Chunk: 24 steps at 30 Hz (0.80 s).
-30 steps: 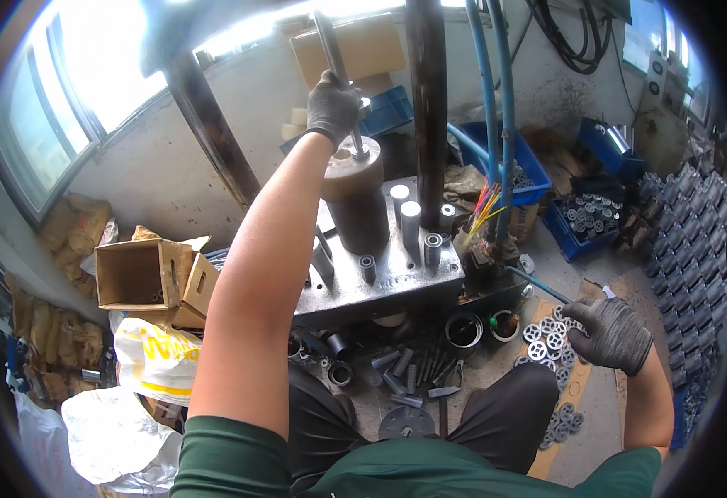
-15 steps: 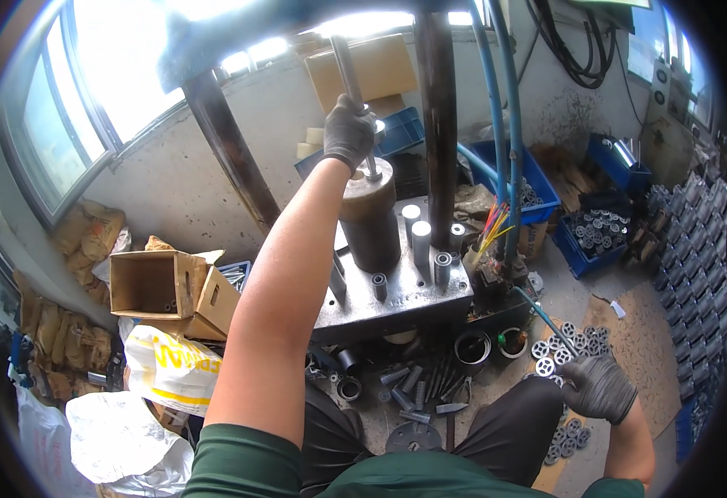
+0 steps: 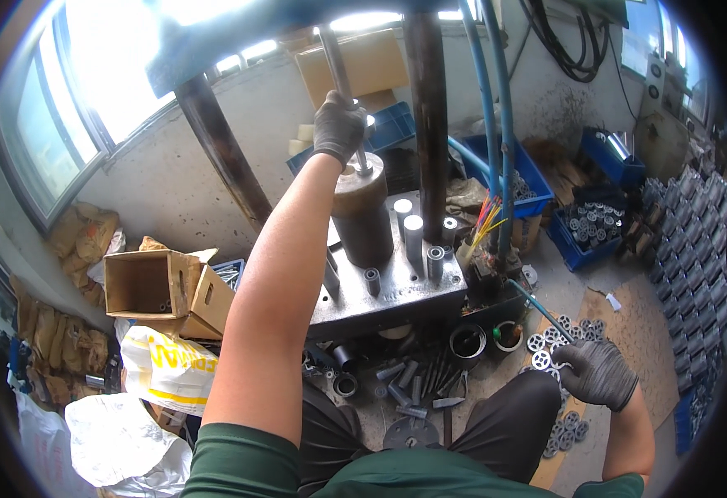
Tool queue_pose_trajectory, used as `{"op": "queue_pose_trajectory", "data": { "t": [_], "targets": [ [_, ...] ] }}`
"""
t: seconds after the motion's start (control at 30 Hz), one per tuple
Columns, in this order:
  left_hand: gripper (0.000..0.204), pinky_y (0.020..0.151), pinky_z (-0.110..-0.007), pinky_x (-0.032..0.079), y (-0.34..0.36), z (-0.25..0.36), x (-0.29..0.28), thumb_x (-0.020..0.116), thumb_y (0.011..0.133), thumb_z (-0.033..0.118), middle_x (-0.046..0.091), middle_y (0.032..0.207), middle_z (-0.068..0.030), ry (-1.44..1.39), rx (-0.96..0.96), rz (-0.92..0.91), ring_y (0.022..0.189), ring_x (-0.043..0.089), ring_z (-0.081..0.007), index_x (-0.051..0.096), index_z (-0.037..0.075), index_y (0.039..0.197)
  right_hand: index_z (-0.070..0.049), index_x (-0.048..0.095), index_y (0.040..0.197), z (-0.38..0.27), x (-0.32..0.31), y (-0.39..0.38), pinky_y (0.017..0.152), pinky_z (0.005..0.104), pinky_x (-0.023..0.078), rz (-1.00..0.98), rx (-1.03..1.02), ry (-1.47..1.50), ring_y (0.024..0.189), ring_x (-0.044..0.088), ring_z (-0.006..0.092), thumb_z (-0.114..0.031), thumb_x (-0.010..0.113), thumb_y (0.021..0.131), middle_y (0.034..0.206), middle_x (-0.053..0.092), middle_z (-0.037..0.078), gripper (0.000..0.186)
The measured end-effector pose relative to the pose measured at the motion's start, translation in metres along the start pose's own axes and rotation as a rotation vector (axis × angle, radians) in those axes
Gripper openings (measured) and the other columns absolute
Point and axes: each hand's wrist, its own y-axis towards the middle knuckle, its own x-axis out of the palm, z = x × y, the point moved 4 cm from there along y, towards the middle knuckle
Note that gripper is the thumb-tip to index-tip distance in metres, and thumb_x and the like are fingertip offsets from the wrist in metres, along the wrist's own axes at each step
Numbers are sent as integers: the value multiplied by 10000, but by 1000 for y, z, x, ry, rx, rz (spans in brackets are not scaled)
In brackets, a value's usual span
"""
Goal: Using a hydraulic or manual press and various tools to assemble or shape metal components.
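Note:
My left hand (image 3: 340,126), in a dark grey glove, is closed around an upright metal rod (image 3: 333,60) above a thick steel cylinder (image 3: 362,228). The rod's lower part meets the cylinder's top. That cylinder stands on a metal press table (image 3: 342,310), among several short steel posts such as a bright-topped one (image 3: 414,241). At the lower right, my gloved right hand (image 3: 597,373) is closed around the end of a thin blue-green lever (image 3: 537,309), which runs up to the press's side. Spoked metal discs (image 3: 541,359) lie on cardboard beside that hand.
Dark press columns (image 3: 424,108) and blue hoses (image 3: 504,124) rise around the table. Blue bins (image 3: 575,249) of parts and a stack of metal tubes (image 3: 691,282) stand at right. Cardboard boxes (image 3: 143,285) and sacks (image 3: 164,365) are at left; a hammer (image 3: 448,404) lies on the floor.
The whole view has shifted slightly, so the press and floor items appear a little further left. Both hands keep their grips, with no clear movement of the rod or lever.

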Motion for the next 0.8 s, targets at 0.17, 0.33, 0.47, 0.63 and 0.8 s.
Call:
{"op": "queue_pose_trajectory", "data": {
  "t": [0.17, 0.33, 0.47, 0.63, 0.8],
  "targets": [
    [207, 697, -343, 683, 5, -9, 6, 763, 962, 118, 702, 903, -103, 15, 15, 15, 802, 741, -186, 608, 26, 1063, -69, 783, 1049, 3, 14, -7, 713, 499, 592, -242, 10, -107, 747, 733, 384, -155, 691, 822, 754, 717, 174, 259],
    [363, 761, -382, 650, -7, 2, 1, 752, 1013, 337, 750, 942, -157, -33, -45, 16, 857, 763, -248, 667, -5, 1100, -61, 770, 988, 2, 1, -4, 751, 483, 596, 12, 44, 22, 784, 731, 395, -120, 729, 840, 858, 738, 165, 165],
    [487, 873, -457, 611, -19, 13, -6, 664, 1031, 472, 781, 1025, -231, -40, -68, -10, 948, 783, -362, 697, -4, 1131, -49, 767, 998, -1, 3, -3, 742, 490, 596, -132, -8, -19, 791, 737, 389, -113, 718, 841, 863, 742, 167, 176],
    [465, 864, -473, 610, -15, 12, -7, 630, 1047, 451, 782, 1008, -225, 54, 23, 54, 918, 772, -398, 707, 2, 1139, -45, 768, 1006, -2, 1, -2, 760, 489, 597, -83, 20, -10, 803, 739, 389, -125, 703, 855, 869, 744, 174, 183],
    [438, 924, -497, 581, -12, 10, -6, 631, 1034, 426, 776, 1024, -241, 165, 103, 29, 989, 759, -415, 718, 9, 1135, -46, 767, 1047, 0, 6, -4, 771, 490, 599, -189, 2, -62, 811, 743, 391, -135, 726, 864, 884, 749, 174, 207]
  ]
}}
